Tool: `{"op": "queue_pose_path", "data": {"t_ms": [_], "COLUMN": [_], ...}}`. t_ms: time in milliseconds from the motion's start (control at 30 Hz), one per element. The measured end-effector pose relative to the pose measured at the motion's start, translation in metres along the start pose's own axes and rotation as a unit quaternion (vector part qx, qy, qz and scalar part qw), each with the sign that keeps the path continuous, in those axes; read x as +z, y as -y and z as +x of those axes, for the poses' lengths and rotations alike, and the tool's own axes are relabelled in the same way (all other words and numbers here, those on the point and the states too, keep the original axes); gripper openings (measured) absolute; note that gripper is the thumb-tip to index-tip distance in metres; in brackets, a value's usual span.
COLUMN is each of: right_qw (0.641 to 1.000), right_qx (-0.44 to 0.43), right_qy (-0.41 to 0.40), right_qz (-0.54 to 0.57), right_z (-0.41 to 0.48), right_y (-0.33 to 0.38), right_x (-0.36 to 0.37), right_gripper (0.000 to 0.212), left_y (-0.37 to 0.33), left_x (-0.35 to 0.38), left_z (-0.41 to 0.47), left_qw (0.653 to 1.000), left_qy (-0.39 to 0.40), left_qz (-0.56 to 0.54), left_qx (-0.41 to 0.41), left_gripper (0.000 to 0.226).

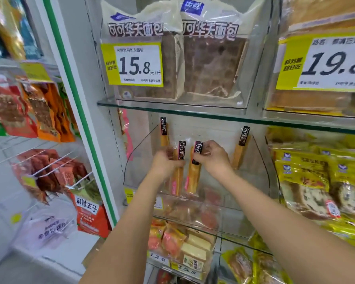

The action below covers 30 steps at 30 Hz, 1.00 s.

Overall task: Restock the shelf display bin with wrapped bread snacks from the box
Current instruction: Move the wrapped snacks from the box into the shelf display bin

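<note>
A clear plastic display bin sits on the middle glass shelf. Several long bread snacks in clear wrappers with black labels stand upright inside it. One stands at the back left, another leans at the right. My left hand grips one snack near its top. My right hand holds the neighbouring snack by its black label. Both held snacks stand side by side in the bin's middle. The box is not in view.
Above, a bin holds cocoa waffle bread bags behind a 15.8 price tag. Yellow-wrapped bread fills the bin to the right. Snack packs hang on hooks at the left. Lower shelves hold more wrapped cakes.
</note>
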State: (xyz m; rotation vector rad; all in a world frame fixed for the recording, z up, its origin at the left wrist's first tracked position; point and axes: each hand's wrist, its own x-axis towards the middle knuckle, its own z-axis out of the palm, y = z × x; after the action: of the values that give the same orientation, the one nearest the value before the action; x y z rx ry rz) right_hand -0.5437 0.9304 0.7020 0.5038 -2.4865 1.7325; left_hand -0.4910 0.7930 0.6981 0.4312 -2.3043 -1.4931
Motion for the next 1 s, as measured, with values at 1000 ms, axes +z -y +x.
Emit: {"op": "queue_pose_path", "data": {"t_ms": [1000], "right_qw": [0.955], "right_qx": [0.024], "right_qy": [0.117], "right_qz": [-0.271], "right_z": [0.102], "right_y": [-0.007], "right_x": [0.052], "right_gripper": [0.02], "left_y": [0.014], "left_x": [0.013], "left_z": [0.105], "left_qw": [0.969], "left_qy": [-0.027], "left_qz": [0.244], "left_qx": [0.006], "left_gripper": [0.025]}}
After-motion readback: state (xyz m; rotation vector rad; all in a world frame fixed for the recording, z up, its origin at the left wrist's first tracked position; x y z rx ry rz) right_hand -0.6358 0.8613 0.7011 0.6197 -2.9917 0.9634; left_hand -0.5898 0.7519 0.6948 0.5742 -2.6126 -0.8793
